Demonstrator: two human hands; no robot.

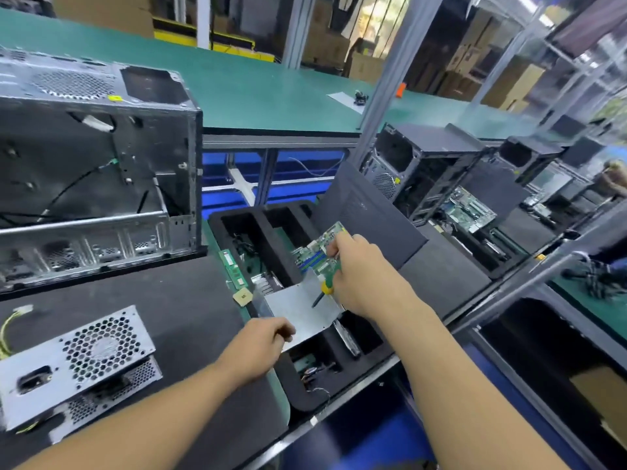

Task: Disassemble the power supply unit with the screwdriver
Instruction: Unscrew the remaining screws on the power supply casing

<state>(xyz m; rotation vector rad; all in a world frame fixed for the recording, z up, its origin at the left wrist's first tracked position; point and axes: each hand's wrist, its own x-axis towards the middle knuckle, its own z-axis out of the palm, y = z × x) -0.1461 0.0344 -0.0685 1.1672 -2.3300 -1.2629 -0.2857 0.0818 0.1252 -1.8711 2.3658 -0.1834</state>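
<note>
The power supply unit (78,364), a silver metal box with a honeycomb fan grille, lies on the black mat at the lower left, its upper shell sitting askew on the lower one. My right hand (359,269) grips the screwdriver (324,291), which has a green and yellow handle and points down-left; the same hand pinches the edge of a green circuit board (322,245). My left hand (261,347) holds the near edge of a flat grey metal plate (298,308) lying over the black foam tray (305,391).
An open silver computer case (98,171) stands at the left rear. A RAM stick (232,268) and a processor chip (242,296) lie beside the tray. A dark side panel (366,212) leans at the tray's right. More open cases (427,164) stand at the right.
</note>
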